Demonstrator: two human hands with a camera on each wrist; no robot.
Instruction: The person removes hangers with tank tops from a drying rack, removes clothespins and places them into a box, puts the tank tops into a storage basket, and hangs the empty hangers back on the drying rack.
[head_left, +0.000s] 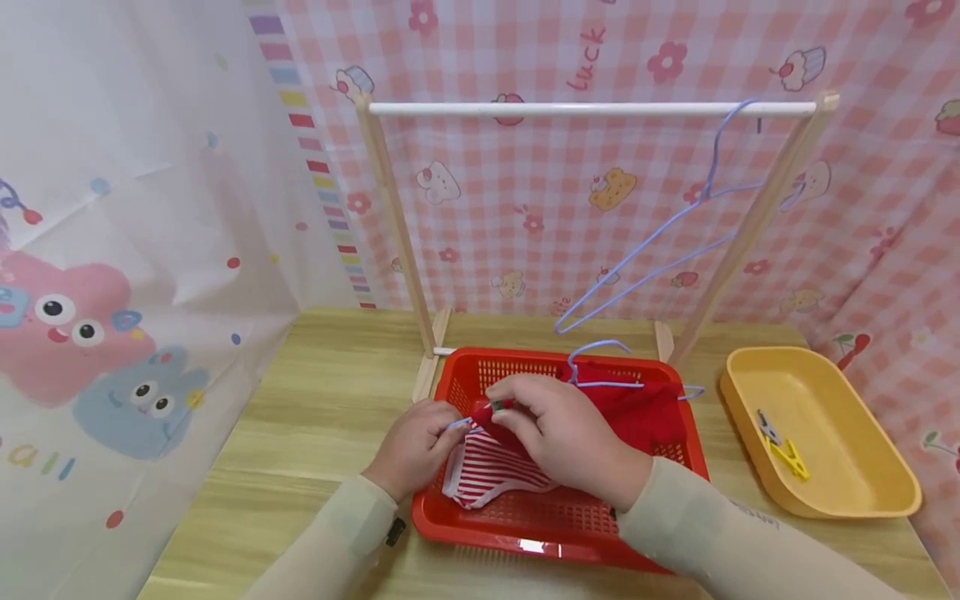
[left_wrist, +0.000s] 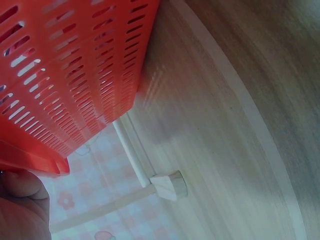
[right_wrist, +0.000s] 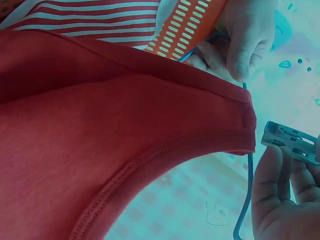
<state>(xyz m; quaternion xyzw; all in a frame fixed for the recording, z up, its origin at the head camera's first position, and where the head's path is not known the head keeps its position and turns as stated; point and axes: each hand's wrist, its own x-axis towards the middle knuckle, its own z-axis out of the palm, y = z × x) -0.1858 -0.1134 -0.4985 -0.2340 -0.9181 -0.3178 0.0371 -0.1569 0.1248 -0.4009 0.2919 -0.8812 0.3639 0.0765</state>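
Over the red basket (head_left: 517, 546), my left hand (head_left: 420, 446) pinches one end of a blue hanger (head_left: 611, 384). My right hand (head_left: 562, 433) holds a clothespin (right_wrist: 290, 140) between thumb and fingertips, close to that end. A red sleeveless garment (head_left: 637, 412) hangs on the hanger; its strap is looped over the wire in the right wrist view, just beside the clothespin. Red-and-white striped clothing (head_left: 495, 471) lies in the basket below the hands. The left wrist view catches only part of my left hand (left_wrist: 22, 205), beside the basket's slotted wall.
Behind the basket stands a wooden rack with a white rail (head_left: 592, 109). Another blue hanger (head_left: 637, 247) hangs at its right end. A yellow tray (head_left: 847, 433) on the right holds a yellow clothespin (head_left: 787, 458) and a grey one (head_left: 768, 427). Patterned sheets cover the walls.
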